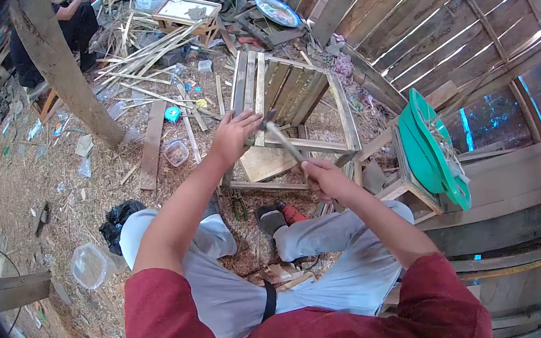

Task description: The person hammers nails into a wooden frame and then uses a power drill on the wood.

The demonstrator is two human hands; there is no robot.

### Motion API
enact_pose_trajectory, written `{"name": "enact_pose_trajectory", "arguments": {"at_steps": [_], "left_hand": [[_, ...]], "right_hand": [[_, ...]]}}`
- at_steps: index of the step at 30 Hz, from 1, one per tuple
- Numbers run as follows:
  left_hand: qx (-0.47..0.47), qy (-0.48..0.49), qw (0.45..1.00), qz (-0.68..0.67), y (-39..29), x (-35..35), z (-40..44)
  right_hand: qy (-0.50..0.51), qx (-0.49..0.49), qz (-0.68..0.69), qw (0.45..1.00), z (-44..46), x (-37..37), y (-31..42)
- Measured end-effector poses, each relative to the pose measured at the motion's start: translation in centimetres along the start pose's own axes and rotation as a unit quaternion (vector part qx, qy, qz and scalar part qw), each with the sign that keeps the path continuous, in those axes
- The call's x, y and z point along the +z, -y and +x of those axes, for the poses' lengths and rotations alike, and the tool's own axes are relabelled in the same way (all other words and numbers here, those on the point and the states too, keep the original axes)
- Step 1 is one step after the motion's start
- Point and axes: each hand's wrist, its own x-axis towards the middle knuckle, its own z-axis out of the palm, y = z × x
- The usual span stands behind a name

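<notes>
A wooden frame with slats (344, 109) stands on the ground in front of me. My left hand (234, 135) rests on its near left corner, fingers stretched out over the slat ends. In my right hand (327, 179) is the handle of a hammer (286, 143), its head close to the fingertips of my left hand, over the frame's near edge. Whether a nail is under the left fingers cannot be seen. A light board (268, 162) lies low inside the frame's near side.
Pliers (239, 206) and a red tool (293, 212) lie near my feet. A green basin (427, 150) stands at the right. A wooden post (66, 72) rises at the left, with a seated person (74, 31) behind it. Long sticks (153, 62) and a tape measure (172, 115) lie ahead.
</notes>
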Motion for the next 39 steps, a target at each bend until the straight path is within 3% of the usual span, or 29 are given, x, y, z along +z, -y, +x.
{"name": "enact_pose_trajectory", "arguments": {"at_steps": [3, 6, 9, 12, 15, 18, 21, 24, 30, 32, 34, 36, 39], "left_hand": [[-0.006, 0.000, 1.000, -0.013, -0.5, -0.2, -0.4], [-0.005, 0.002, 1.000, -0.017, -0.4, -0.5, -0.1], [-0.008, 0.002, 1.000, -0.010, -0.1, -0.2, -0.1], [-0.014, 0.002, 1.000, -0.017, -0.6, -0.1, -0.4], [-0.013, 0.012, 0.999, -0.029, -0.8, -0.8, 0.0], [-0.014, 0.013, 0.999, -0.033, -0.2, -0.3, -0.1], [-0.012, 0.011, 0.999, -0.032, -0.2, 0.1, -0.2], [-0.016, 0.020, 0.999, -0.037, -0.6, -0.6, 0.0], [-0.014, 0.011, 0.999, -0.044, -0.5, -0.3, -0.4], [-0.022, 0.018, 0.998, -0.050, -0.8, -1.0, -0.1], [-0.011, 0.023, 0.999, -0.039, -0.6, -0.7, 0.1], [-0.004, 0.005, 0.999, -0.046, -0.4, -0.7, 0.0], [-0.014, 0.018, 0.999, -0.037, -0.9, -1.4, -0.1]], "right_hand": [[-0.027, -0.071, 0.082, 0.994, -1.0, 0.3, 1.1], [-0.040, -0.087, -0.020, 0.995, 0.5, 0.4, -1.0], [0.012, -0.023, -0.016, 1.000, -0.3, -0.1, -0.1], [-0.037, -0.122, 0.085, 0.988, -1.2, 1.2, 1.0], [-0.037, -0.002, -0.019, 0.999, 0.2, 0.7, -0.9], [-0.008, 0.019, 0.061, 0.998, -0.2, -0.1, -0.5], [-0.061, -0.112, 0.067, 0.990, -0.6, 0.5, -0.3], [-0.050, -0.030, -0.083, 0.995, 1.3, 0.6, -2.9], [-0.048, -0.128, 0.110, 0.984, -0.7, 1.2, -1.5], [-0.045, -0.094, -0.008, 0.995, 0.9, 0.9, -3.8], [-0.038, -0.079, -0.010, 0.996, 0.4, 1.2, -2.9], [-0.023, -0.078, 0.100, 0.992, -1.0, 1.1, -1.6], [-0.089, -0.164, 0.068, 0.980, 0.4, 1.8, -3.6]]}}
